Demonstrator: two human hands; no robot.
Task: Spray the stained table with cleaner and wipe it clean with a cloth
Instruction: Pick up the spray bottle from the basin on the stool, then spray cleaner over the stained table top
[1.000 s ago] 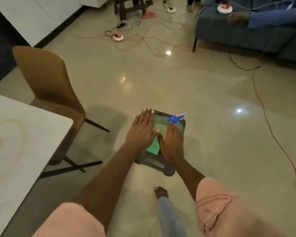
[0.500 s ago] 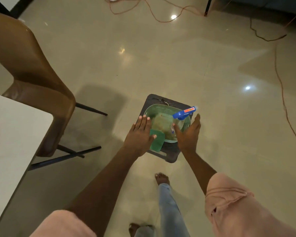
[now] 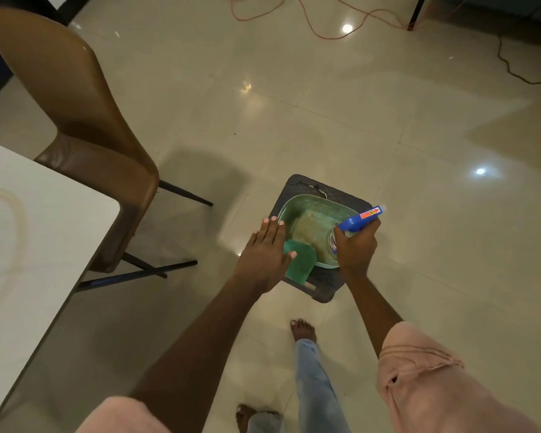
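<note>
A green basin [image 3: 306, 203] sits on a dark low stool [image 3: 325, 284] on the floor. My right hand [image 3: 355, 248] is closed around a spray bottle with a blue trigger head [image 3: 361, 218] at the basin's right rim. A green cloth [image 3: 300, 262] hangs over the basin's near rim. My left hand [image 3: 264, 256] hovers flat over the basin's left edge, fingers apart, its thumb touching the cloth. The white table [image 3: 28, 232] with a faint ring stain is at the left.
A brown chair [image 3: 82, 126] stands between the table and the stool. Orange and black cables [image 3: 325, 23] trail across the glossy tiled floor at the back and right. My bare feet [image 3: 303, 329] are just behind the stool.
My right hand has gone from open beside the bottle to closed around it. My view has tilted down and come closer to the basin. My left hand stays over the left rim.
</note>
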